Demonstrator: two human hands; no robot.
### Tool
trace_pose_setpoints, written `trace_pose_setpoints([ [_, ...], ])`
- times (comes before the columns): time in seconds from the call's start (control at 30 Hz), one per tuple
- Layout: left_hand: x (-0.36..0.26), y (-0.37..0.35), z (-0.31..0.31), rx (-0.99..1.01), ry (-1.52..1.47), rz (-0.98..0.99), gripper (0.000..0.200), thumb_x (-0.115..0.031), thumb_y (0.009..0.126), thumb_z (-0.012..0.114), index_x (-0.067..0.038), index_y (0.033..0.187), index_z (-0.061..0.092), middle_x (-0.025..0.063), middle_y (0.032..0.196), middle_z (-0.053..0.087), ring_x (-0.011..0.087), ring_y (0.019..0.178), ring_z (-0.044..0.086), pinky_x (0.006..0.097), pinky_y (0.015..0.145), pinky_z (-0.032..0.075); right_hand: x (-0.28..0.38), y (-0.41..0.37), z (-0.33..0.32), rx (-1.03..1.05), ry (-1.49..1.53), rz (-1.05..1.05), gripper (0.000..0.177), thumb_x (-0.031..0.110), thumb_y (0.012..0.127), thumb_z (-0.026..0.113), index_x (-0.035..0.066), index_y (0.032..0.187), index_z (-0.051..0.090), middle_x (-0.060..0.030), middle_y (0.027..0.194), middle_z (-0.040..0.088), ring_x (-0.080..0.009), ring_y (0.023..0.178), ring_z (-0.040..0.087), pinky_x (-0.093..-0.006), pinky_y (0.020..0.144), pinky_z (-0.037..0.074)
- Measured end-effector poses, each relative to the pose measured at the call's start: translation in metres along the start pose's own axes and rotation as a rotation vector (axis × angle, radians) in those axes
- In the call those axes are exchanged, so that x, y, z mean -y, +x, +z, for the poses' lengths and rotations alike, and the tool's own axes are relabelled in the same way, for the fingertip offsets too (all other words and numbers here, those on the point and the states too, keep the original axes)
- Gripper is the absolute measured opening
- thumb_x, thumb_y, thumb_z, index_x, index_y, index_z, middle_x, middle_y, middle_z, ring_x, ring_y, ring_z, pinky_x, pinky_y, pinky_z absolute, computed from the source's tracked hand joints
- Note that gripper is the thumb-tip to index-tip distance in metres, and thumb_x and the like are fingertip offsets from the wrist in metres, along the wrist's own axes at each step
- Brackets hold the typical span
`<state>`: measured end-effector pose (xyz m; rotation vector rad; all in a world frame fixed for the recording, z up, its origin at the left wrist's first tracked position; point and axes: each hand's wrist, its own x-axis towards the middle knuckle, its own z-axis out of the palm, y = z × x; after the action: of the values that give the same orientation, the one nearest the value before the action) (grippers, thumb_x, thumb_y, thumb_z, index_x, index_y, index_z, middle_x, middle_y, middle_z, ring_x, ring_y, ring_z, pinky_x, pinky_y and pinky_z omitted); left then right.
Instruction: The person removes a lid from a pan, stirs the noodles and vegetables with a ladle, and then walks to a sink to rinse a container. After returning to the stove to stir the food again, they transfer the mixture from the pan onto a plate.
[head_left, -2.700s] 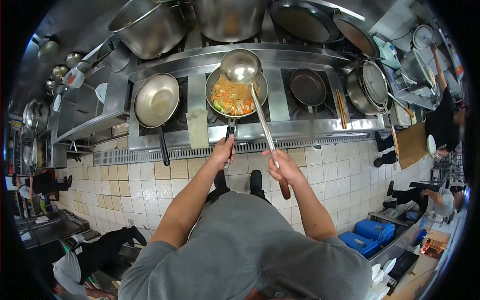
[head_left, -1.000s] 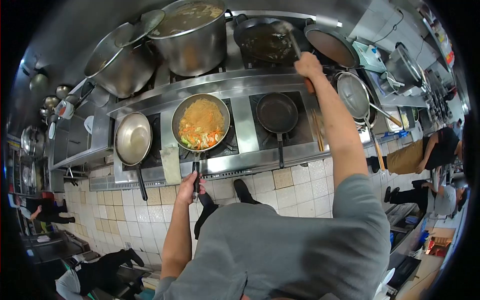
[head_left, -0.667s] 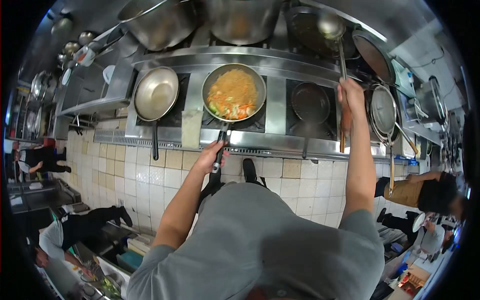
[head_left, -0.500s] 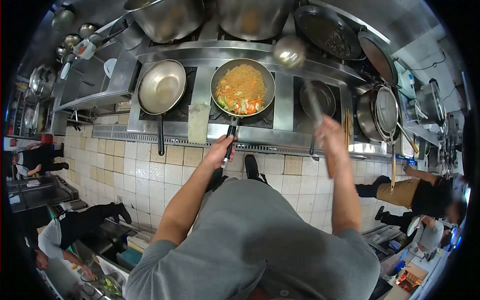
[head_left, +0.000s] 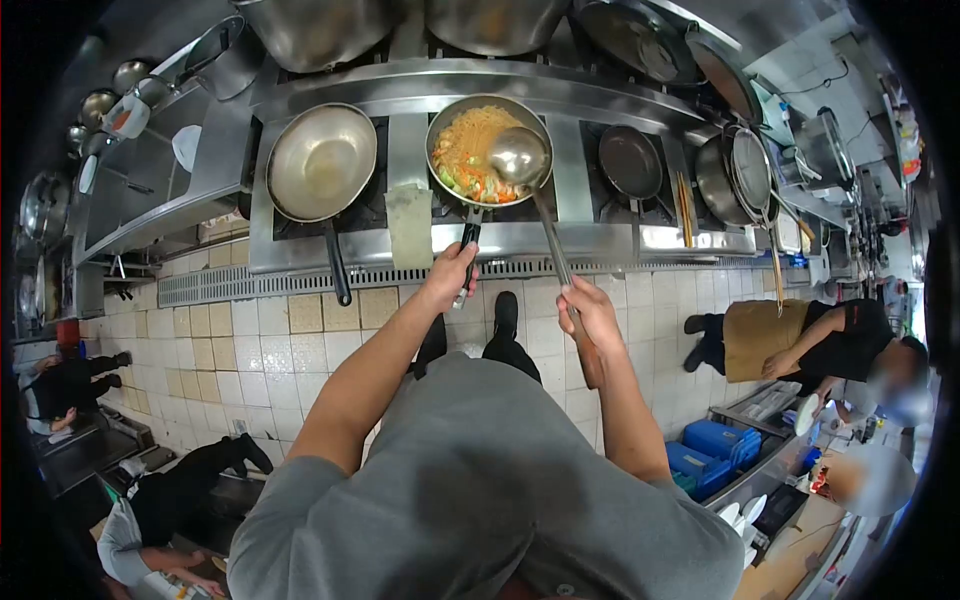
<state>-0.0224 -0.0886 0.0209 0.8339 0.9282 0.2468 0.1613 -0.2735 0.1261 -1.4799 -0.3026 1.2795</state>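
My left hand [head_left: 452,275] is wrapped round the black handle of a frying pan [head_left: 432,178], which sits over the middle burner. Thin noodles [head_left: 472,130] fill much of the pan, with chopped carrot, cabbage and green vegetables [head_left: 465,186] along the near side. In my right hand [head_left: 592,315] is a long-handled ladle [head_left: 520,156], gripped near its brown handle end. The ladle's round bowl lies over the right part of the noodles, rounded side up, hiding what is under it.
Left of the noodles rests a larger empty-looking pan [head_left: 325,165]; a small dark pan [head_left: 630,165] stands to the right. A folded cloth [head_left: 409,228] hangs over the stove's front edge. Chopsticks [head_left: 685,210] and strainers [head_left: 750,165] are further right. Several people work nearby, one in a tan apron [head_left: 765,340].
My right hand has swung the ladle from the right, near the back ledge, left and down into the noodle pan. My left hand keeps its grip on the handle. The view has shifted slightly.
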Motion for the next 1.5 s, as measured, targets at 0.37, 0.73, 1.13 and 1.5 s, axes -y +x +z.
trace_pose_setpoints([
  [0.37,-0.005,-0.003,-0.002,0.046,-0.02,-0.041,0.032,-0.043,0.098,0.051,-0.013,0.107,0.051,0.0017,0.07,0.054,0.0132,0.051,0.051,0.0291,0.042,0.042,0.029,0.021,0.031,-0.017,-0.181,0.038,0.044,0.016,0.092,0.062,-0.001,0.131,0.054,-0.0006,0.073,0.055,-0.0089,0.055,0.051,-0.0229,0.048,0.04],
  [0.73,0.001,0.005,-0.007,0.098,-0.059,-0.054,0.034,-0.043,0.099,0.051,-0.011,0.111,0.051,0.0027,0.071,0.056,0.014,0.052,0.053,0.03,0.046,0.046,0.041,0.074,0.022,0.031,-0.165,-0.044,0.034,0.013,0.092,0.06,-0.002,0.123,0.058,-0.0028,0.07,0.057,-0.0093,0.051,0.05,-0.0247,0.045,0.038],
  [1.13,0.003,0.005,-0.001,0.048,-0.056,-0.042,0.033,-0.041,0.098,0.054,-0.009,0.106,0.053,0.0031,0.069,0.054,0.0137,0.051,0.051,0.0308,0.043,0.045,0.033,0.081,0.023,-0.042,-0.706,-0.42,0.034,0.017,0.089,0.06,0.003,0.12,0.061,-0.0112,0.076,0.064,-0.0247,0.071,0.065,-0.0383,0.063,0.052],
  [1.5,0.001,0.009,-0.001,0.088,-0.22,-0.084,0.033,-0.04,0.097,0.055,-0.01,0.11,0.05,0.0054,0.073,0.058,0.0159,0.055,0.055,0.0329,0.048,0.048,0.032,0.089,0.023,-0.243,-1.384,-0.399,0.053,0.016,0.086,0.058,0.004,0.137,0.047,-0.0243,0.097,0.066,-0.0416,0.089,0.065,-0.0505,0.081,0.051],
])
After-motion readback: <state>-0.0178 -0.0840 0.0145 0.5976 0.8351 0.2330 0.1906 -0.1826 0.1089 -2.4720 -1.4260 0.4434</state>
